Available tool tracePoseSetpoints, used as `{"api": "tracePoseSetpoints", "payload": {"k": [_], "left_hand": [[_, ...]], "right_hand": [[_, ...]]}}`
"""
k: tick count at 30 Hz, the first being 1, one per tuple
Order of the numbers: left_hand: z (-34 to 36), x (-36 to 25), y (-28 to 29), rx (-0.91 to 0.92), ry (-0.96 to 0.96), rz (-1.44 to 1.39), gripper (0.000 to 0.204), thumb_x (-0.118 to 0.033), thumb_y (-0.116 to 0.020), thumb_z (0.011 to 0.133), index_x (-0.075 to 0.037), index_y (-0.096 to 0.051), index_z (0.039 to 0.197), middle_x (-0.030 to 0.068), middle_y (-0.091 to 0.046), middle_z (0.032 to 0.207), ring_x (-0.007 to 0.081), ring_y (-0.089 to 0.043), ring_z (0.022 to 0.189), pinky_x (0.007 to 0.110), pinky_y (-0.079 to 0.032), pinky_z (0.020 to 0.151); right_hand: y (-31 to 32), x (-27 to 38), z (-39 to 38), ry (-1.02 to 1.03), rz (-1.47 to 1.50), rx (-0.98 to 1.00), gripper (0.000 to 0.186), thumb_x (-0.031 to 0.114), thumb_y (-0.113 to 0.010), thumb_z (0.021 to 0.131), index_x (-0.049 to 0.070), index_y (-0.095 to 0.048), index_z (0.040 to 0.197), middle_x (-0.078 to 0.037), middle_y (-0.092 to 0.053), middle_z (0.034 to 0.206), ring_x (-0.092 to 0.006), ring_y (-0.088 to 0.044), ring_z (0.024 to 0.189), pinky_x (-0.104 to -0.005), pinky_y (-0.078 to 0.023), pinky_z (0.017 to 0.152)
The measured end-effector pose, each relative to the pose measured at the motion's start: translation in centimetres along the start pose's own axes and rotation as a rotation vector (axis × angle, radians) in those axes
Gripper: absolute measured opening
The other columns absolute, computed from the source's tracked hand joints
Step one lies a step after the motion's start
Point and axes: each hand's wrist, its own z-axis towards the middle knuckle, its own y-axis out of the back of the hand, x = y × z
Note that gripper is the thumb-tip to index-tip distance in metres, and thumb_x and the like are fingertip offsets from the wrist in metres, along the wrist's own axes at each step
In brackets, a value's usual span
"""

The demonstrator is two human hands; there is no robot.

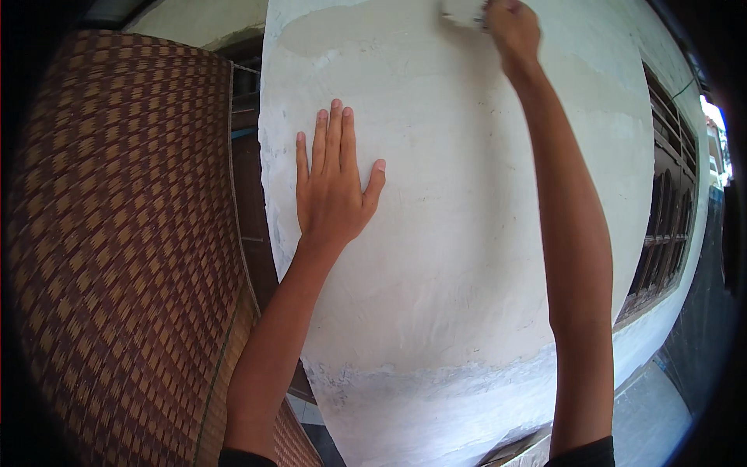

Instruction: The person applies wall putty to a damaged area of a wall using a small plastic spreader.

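while pressed flat against the white plastered wall [459, 233], left hand [333, 187] lies released, fingers [334, 132] spread and straight, gripping nothing, only bracing. right hand [512, 31] reaches high along the same wall, clenched round a small pale pad [464, 11] at the very top edge of the view; most of that pad cut off by the frame, so hard to say whether sponge, sanding block or float. looks like the rubbing or smoothing step, worked at the upper part of the wall, where a slightly darker, greyer band [350, 31] meets the lighter coat below. lower down, a rough grey-stained strip [405, 381] near the base, seemingly not yet touched. woven brown mat [124, 233] hangs just beside the wall on the left; dark wooden window frame [665, 226] off to the right. judged from this: next move calls for steady pressure through the raised arm, even strokes across the band, and the braced palm kept planted for balance, since the reach is long and the pad sits near the limit of the arm.
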Motion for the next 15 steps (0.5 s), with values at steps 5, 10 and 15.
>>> {"api": "tracePoseSetpoints", "payload": {"k": [5,10,15], "left_hand": [[0.0,0.0,-0.1,-0.001,-0.01,-0.018,0.071,-0.03,-0.053,0.096,-0.001,-0.026,0.154,0.0163,-0.027,0.16,0.032,-0.025,0.149,0.052,-0.014,0.121],[-0.3,0.6,0.2,0.004,-0.018,-0.008,0.071,-0.03,-0.052,0.096,-0.001,-0.026,0.154,0.0162,-0.028,0.16,0.032,-0.025,0.149,0.052,-0.014,0.121],[0.0,0.0,0.0,-0.003,-0.001,-0.006,0.071,-0.031,-0.052,0.096,-0.001,-0.025,0.154,0.0162,-0.027,0.16,0.0318,-0.024,0.149,0.052,-0.014,0.121]], "right_hand": [[-6.8,-0.5,-3.6,0.297,-0.141,0.216,0.035,0.03,-0.052,0.098,0.0,-0.066,0.109,-0.022,-0.071,0.101,-0.0379,-0.068,0.096,-0.045,-0.052,0.085],[-5.6,-0.5,-4.5,0.256,-0.498,0.088,0.034,0.03,-0.053,0.097,0.002,-0.066,0.11,-0.02,-0.071,0.105,-0.0367,-0.067,0.101,-0.0463,-0.049,0.091],[0.5,-1.0,-2.2,0.104,-0.275,-0.141,0.032,0.026,-0.052,0.1,-0.002,-0.065,0.11,-0.017,-0.071,0.096,-0.0295,-0.069,0.089,-0.04,-0.054,0.08]]}}
